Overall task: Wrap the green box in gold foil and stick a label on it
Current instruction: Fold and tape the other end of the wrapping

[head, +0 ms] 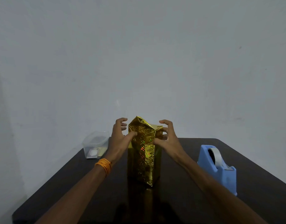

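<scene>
Nearest, at the right of the dark glossy table [90, 199] stood a light-blue plastic tape dispenser [219, 172]. Centrally stood a tall box wrapped in crinkled gold foil [142, 159], upright, foil bunched at its top; the left hand [119, 139], orange thread band [104, 165] at the wrist, pressed a straight thumb on its front, fingers loosely curled clear, while the right hand [169, 139] pinched the top right foil. Farther left sat a clear lidded plastic tub [95, 144].
</scene>
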